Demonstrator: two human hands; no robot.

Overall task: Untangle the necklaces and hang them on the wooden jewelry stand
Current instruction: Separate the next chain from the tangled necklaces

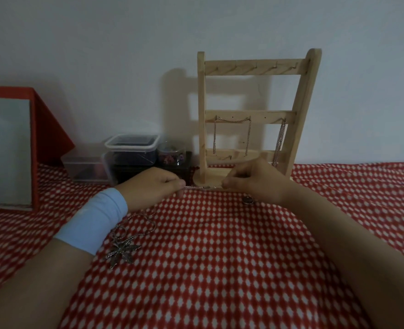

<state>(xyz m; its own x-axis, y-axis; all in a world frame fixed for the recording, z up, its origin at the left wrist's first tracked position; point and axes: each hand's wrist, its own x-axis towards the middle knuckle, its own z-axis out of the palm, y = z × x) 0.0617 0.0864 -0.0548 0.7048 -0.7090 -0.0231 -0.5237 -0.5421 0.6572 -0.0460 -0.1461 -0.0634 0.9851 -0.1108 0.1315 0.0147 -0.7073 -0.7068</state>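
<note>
A wooden jewelry stand (255,110) rises against the wall, with three crossbars. One silver chain (231,132) drapes across the middle bar and another (279,143) hangs at its right end. Just in front of the stand's base, my left hand (151,186) and my right hand (255,181) each pinch an end of a thin silver chain (203,187) stretched between them. A small round pendant (248,200) lies under my right wrist. A necklace with a leaf-shaped pendant (122,252) lies loose on the cloth beside my left forearm.
A red cloth with white dots (208,257) covers the surface. Clear plastic boxes (132,148) and a round jar of beads (172,154) stand left of the stand. A red box with a grey panel (8,148) sits at far left.
</note>
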